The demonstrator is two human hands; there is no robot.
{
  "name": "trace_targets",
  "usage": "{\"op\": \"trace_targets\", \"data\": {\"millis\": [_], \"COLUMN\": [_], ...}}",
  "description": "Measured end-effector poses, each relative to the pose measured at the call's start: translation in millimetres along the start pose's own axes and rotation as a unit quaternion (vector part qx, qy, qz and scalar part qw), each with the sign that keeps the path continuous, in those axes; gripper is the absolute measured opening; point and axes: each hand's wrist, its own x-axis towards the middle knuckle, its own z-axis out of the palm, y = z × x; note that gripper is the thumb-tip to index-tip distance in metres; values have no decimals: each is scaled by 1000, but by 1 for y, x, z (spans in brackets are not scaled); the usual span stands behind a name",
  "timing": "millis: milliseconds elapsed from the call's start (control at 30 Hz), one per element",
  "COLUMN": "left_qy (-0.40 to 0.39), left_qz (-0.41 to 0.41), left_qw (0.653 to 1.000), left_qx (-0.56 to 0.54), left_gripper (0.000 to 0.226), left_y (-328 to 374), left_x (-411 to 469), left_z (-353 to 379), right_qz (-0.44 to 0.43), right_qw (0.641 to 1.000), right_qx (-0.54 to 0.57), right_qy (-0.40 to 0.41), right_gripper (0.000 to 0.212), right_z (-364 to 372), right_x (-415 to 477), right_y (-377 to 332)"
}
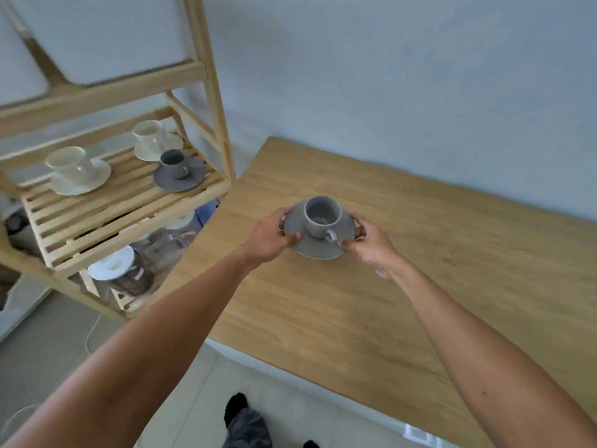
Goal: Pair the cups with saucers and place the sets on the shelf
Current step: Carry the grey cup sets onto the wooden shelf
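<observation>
Left hand (269, 236) and right hand (371, 240) pinch grey saucer (318, 248) rim, cup (321, 216) aboard; shelf (129, 202) lies left.

Lower shelf jars (142, 266) blurred, perhaps holding coffee.

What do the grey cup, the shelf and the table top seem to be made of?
Grey cup: probably glazed ceramic, with a thick rim and a smooth, dull sheen.
Shelf: pale unpainted wood, with visible slats and grain.
Table top: a wood-grain surface, either solid wood or laminate; it cannot be told which.
</observation>
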Motion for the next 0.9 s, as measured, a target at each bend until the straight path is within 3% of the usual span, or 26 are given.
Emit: {"op": "trace_targets", "data": {"millis": [367,767,900], "left_qy": [133,201,210], "left_qz": [-52,-137,-164], "left_qw": [990,970,963], "left_qx": [8,17,35], "left_gripper": [61,61,63], "left_y": [-62,-158,-188], "left_x": [-7,-31,-30], "left_z": [-150,-274,-296], "right_qz": [-88,-99,-109], "right_qw": [989,963,959], "right_qx": [-58,-51,-78], "right_qy": [-106,-243,-250], "right_gripper": [75,86,84], "right_z": [138,303,344], "right_x": [80,139,157], "right_y": [-98,-148,-149]}}
